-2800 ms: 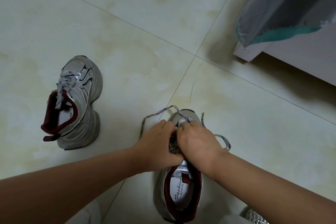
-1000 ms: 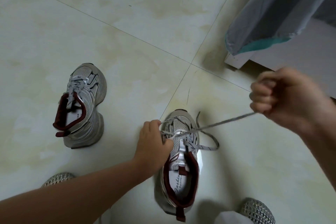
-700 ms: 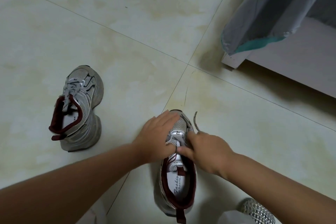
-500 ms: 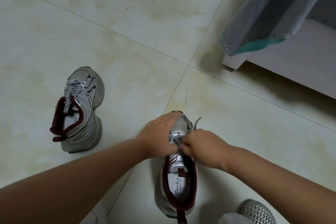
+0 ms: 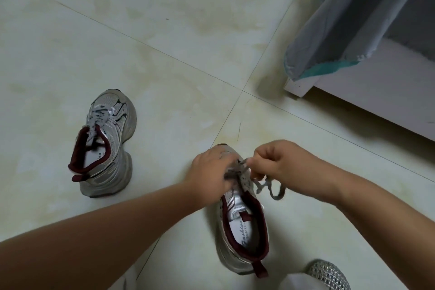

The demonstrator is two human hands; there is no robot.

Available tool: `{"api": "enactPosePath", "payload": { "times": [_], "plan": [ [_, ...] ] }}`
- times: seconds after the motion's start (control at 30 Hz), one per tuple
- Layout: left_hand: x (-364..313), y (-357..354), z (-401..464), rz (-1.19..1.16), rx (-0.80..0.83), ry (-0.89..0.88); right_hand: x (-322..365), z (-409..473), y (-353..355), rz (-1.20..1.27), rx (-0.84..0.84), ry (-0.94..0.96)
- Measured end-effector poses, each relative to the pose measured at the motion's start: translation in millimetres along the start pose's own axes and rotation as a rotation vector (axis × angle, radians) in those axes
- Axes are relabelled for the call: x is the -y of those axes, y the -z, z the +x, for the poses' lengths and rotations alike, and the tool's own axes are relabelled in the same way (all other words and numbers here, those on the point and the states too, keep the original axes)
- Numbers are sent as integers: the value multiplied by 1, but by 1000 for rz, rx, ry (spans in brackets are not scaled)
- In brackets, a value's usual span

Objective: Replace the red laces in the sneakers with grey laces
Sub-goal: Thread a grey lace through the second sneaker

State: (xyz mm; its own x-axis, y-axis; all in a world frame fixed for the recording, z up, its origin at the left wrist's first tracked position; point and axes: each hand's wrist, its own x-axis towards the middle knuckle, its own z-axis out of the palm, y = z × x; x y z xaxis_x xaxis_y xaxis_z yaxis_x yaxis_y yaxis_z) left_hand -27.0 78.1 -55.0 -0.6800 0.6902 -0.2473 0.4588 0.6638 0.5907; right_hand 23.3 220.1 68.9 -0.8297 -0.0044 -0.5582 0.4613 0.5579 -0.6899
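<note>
Two silver sneakers with dark red lining sit on a pale tiled floor. The near sneaker is just right of a tile seam, toe pointing away from the person, heel tab closest to the camera. Both hands are working at its eyelets. The left hand lies over the toe and the left side of the lacing, fingers curled down on the crossed lace there, though how firm that hold is can't really be made out. The right hand hangs just off the shoe's right side, thumb and fingers pinched together on the grey lace, with a loose loop of it dangling below the hand near the floor.

The far sneaker stands well apart on the next tile to the left, already threaded with a grey lace and untouched. A white cabinet with grey cloth draped over it fills the floor's far right corner. A silvery mesh shoe pokes in at the bottom edge.
</note>
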Motion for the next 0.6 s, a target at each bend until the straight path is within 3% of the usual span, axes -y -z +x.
{"api": "enactPosePath", "payload": {
  "times": [0.07,0.2,0.6],
  "plan": [
    [-17,7,2,6,60,-16,4,2,5,-8,9,-26],
    [-49,47,1,-308,201,-7,6,-9,17,-58,25,-94],
    [-119,155,-40,-603,196,16,77,-71,67,68,-154,-40]
  ]
}}
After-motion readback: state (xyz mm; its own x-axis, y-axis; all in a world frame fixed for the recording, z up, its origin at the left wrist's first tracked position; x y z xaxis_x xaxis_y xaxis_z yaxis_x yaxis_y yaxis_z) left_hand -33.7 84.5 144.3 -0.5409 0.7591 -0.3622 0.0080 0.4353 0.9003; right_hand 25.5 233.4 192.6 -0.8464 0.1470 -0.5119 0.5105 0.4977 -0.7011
